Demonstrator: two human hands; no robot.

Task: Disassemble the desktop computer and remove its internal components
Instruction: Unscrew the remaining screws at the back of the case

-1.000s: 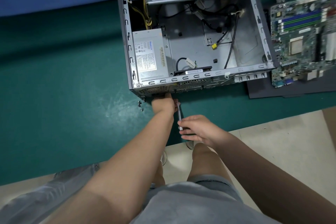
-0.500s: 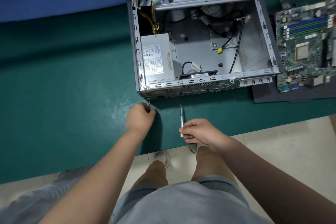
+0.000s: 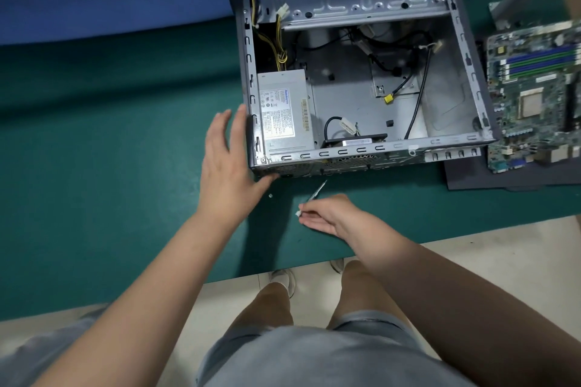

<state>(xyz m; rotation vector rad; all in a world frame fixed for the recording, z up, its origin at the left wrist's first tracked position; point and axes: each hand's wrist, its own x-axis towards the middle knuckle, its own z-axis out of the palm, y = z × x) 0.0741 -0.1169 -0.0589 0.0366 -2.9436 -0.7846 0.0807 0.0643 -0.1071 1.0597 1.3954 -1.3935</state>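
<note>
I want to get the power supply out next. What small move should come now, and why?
Probably close the left hand on the case corner to steady it. That hand is open at the corner beside the power supply, a loose screw lies on the mat, and the right hand holds the screwdriver.

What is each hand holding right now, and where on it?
The right hand holds the screwdriver by its handle end, shaft pointing toward the case. The left hand holds nothing; it lies open at the case's near-left corner.
</note>
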